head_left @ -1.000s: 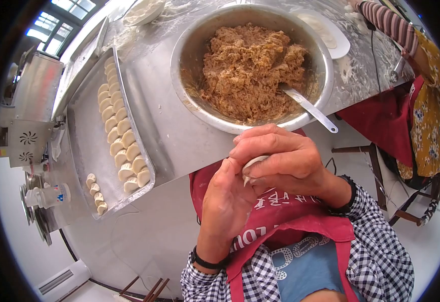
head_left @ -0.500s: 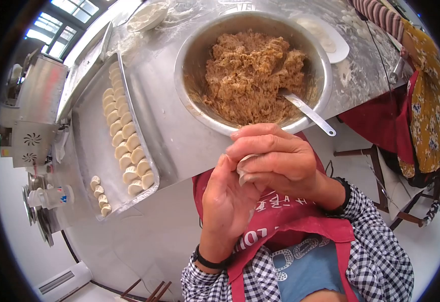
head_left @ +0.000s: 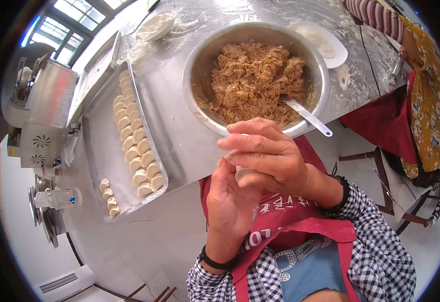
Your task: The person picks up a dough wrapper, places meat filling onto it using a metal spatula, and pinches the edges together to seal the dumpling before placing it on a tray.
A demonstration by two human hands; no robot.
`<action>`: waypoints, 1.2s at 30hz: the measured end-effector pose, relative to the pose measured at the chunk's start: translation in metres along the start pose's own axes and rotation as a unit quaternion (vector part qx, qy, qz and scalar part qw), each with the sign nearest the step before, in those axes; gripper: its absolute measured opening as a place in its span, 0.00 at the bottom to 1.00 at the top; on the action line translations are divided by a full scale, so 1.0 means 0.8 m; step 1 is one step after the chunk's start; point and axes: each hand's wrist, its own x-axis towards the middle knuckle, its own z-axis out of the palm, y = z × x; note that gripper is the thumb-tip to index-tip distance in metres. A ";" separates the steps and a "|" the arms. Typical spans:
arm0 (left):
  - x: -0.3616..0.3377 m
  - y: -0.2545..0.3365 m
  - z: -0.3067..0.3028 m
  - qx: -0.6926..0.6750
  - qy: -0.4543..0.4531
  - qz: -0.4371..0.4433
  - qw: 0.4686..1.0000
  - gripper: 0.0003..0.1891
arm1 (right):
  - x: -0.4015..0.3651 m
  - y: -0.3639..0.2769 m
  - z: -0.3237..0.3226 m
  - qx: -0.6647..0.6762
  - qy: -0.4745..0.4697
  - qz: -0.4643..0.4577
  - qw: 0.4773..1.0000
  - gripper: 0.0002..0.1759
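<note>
Fingers (head_left: 252, 143) pinch one dumpling (head_left: 240, 174) — one bowl (head_left: 193, 58).

Pale dumpling (head_left: 239, 173), brown filling (head_left: 255, 80), red apron (head_left: 300, 226), black-and-white checked sleeves (head_left: 381, 246)

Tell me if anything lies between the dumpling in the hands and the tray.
Nothing visible does. The dumpling sits pinched between left hand and right hand; only bare steel tabletop separates them from the tray.

Steel bowl of filling (head_left: 196, 70), spoon (head_left: 308, 117), tray of dumplings (head_left: 104, 151), plate of wrappers (head_left: 339, 52)
</note>
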 end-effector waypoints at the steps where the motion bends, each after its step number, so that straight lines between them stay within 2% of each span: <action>1: 0.000 0.003 -0.002 0.015 -0.038 -0.013 0.999 0.21 | 0.001 -0.004 0.002 0.025 0.027 0.028 0.999 0.12; 2: -0.001 0.004 -0.002 0.029 -0.076 -0.027 0.996 0.21 | 0.001 -0.007 0.003 0.050 0.053 0.058 0.996 0.12; 6: -0.003 0.002 -0.004 0.016 -0.069 -0.037 0.997 0.21 | -0.003 -0.009 -0.004 0.051 0.051 0.061 0.996 0.16; 8: -0.001 -0.002 -0.018 -0.130 -0.096 -0.052 0.985 0.24 | -0.007 -0.004 -0.005 0.014 0.016 -0.012 1.000 0.14; 12: -0.002 -0.001 -0.017 -0.118 -0.094 -0.031 0.988 0.24 | -0.007 -0.004 0.003 0.005 0.020 -0.026 0.999 0.13; 15: -0.004 0.004 -0.015 -0.054 -0.057 -0.035 0.996 0.21 | -0.002 -0.011 0.006 0.018 0.030 -0.001 0.999 0.10; 17: 0.002 0.007 -0.027 -0.081 -0.152 -0.073 0.982 0.22 | -0.002 -0.014 0.005 0.031 0.048 0.038 0.998 0.11; 18: 0.002 0.007 -0.026 -0.080 -0.151 -0.072 0.983 0.22 | -0.004 -0.010 0.004 0.033 0.048 0.037 0.998 0.11; 20: 0.003 0.005 -0.025 -0.149 -0.103 -0.084 0.980 0.25 | -0.010 -0.002 0.001 0.010 0.014 -0.020 1.000 0.13; 24: 0.007 0.006 -0.022 -0.115 -0.084 -0.081 0.987 0.25 | -0.013 0.001 0.002 0.025 0.001 -0.019 0.999 0.17; 26: -0.001 0.011 -0.014 -0.019 -0.030 -0.066 0.997 0.22 | -0.007 -0.003 0.002 0.024 0.012 0.008 1.000 0.17; 30: -0.007 0.032 -0.021 0.027 -0.021 -0.029 0.999 0.21 | -0.001 -0.012 -0.002 0.068 0.036 0.005 0.997 0.20; 32: -0.013 0.057 -0.029 0.142 0.000 0.068 0.987 0.21 | -0.004 -0.018 -0.013 0.090 -0.028 0.016 0.995 0.21; 36: -0.032 0.139 -0.058 0.249 0.060 0.217 0.942 0.17 | -0.026 -0.012 -0.010 0.134 -0.076 -0.003 0.988 0.16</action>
